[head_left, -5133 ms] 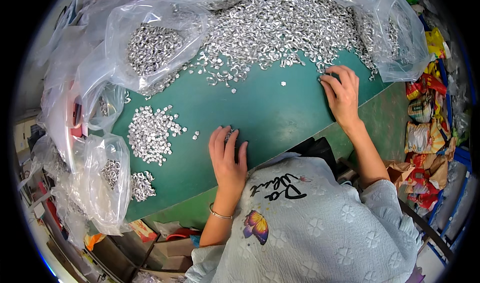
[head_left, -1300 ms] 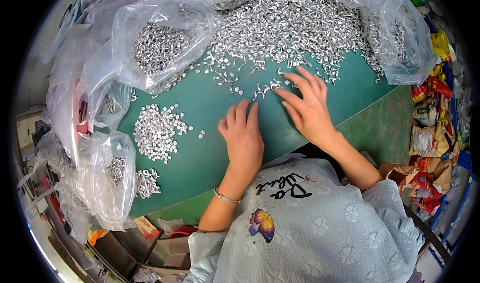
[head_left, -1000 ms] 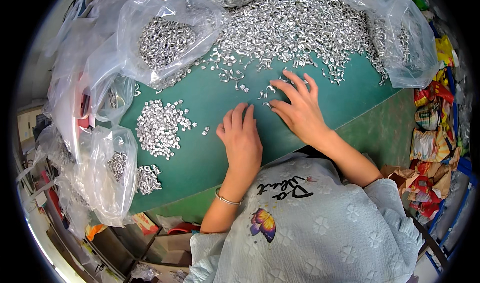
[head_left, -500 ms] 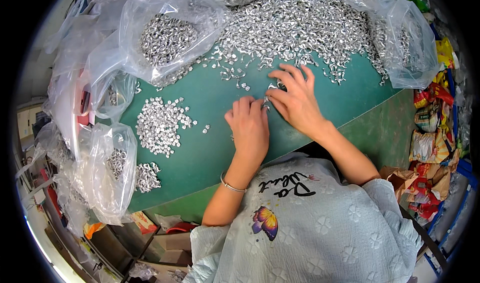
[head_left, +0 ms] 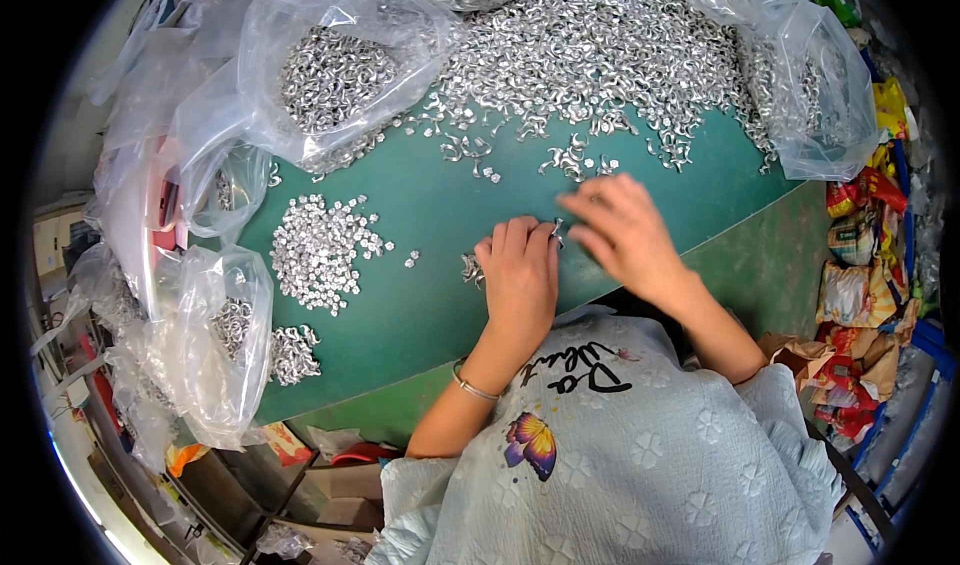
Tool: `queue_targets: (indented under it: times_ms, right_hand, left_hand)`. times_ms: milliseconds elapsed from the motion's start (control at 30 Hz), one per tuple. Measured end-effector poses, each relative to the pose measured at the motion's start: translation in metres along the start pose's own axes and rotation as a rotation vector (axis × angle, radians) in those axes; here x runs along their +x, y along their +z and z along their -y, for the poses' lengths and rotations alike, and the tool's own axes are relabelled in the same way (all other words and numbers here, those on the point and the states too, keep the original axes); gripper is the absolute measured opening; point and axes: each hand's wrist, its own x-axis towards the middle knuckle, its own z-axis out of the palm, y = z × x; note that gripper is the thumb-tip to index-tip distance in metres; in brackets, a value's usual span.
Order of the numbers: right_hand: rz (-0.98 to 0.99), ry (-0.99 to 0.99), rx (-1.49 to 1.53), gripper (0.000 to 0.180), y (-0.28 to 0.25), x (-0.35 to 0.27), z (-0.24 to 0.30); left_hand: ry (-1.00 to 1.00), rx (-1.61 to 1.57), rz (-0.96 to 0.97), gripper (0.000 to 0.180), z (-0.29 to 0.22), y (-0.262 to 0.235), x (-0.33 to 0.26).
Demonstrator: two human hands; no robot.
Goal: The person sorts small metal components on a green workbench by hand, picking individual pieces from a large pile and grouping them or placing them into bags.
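Between its thumb and forefinger, my left hand [head_left: 522,275] pinches a small curved silver metal piece [head_left: 557,231] above the green tabletop [head_left: 420,320]. My right hand [head_left: 628,240] is just right of that piece, apart from it, its fingers smeared by motion. Several similar curved pieces [head_left: 473,270] show at the left edge of my left hand, partly hidden by it. Beyond my right hand sits a small cluster of loose curved pieces [head_left: 570,158]. A large heap of such pieces [head_left: 600,50] spreads over the far side of the table.
At the left is a pile of small, chunky silver pieces [head_left: 318,250], with a smaller heap of curved ones [head_left: 295,355] nearer me. Clear plastic bags [head_left: 420,40] of metal parts line the far and left edges. Colourful packages [head_left: 855,295] are stacked at the right beyond the table.
My left hand has shifted right and slightly nearer, carrying the curved piece. My right hand has drawn back toward me and right, uncovering the small cluster beyond it.
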Motion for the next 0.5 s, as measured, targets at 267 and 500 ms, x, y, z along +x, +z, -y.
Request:
queue_targets:
  times_ms: [267,500]
  right_hand:
    - [0.035,-0.039,-0.044,0.018,0.012,-0.013,0.007]
    - [-0.100,0.155,-0.247,0.012,-0.014,-0.035,-0.016]
  left_hand:
    - [-0.025,-0.010,-0.090,0.024,0.008,-0.025,-0.010]
    - [-0.094,0.018,-0.064,0.026,0.011,-0.031,-0.016]
